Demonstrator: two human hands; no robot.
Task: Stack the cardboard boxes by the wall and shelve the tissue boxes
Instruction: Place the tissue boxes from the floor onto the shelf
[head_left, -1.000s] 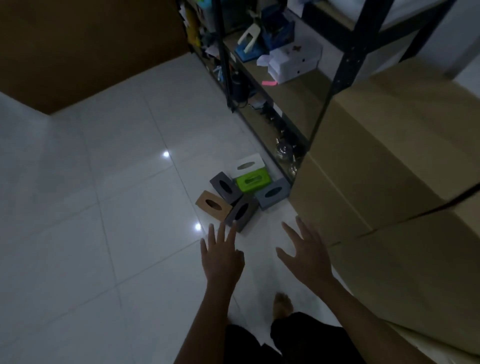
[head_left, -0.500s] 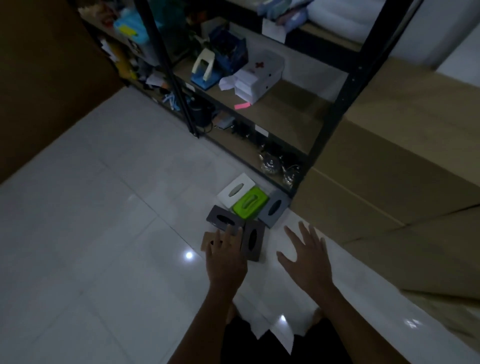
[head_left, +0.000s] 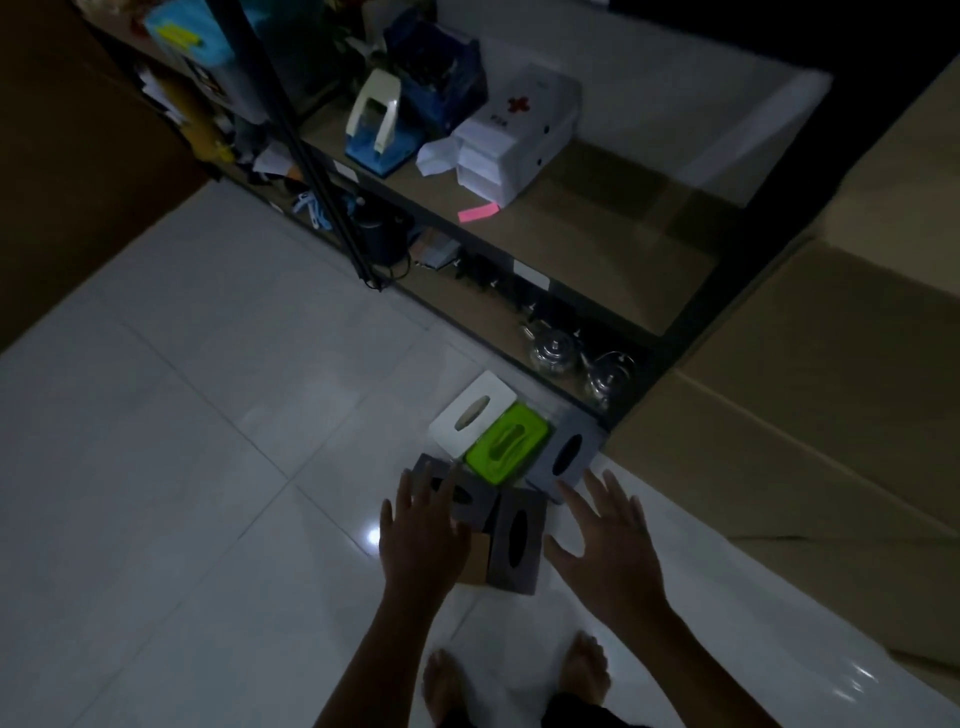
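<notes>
We reach for the tissue boxes on the floor by the rack: our left hand (head_left: 423, 540) hangs flat over the tan box (head_left: 475, 558), our right hand (head_left: 605, 540) is spread beside the brown box (head_left: 517, 540), and neither grips anything. Best to take one box by its long sides in each hand (the pile is tight). White (head_left: 472, 413), green (head_left: 506, 444) and grey (head_left: 566, 454) lie behind. Whether any holds tissue, we cannot tell. The shelf (head_left: 597, 244) above has bare room; cardboard boxes (head_left: 810, 395) stand stacked at right.
</notes>
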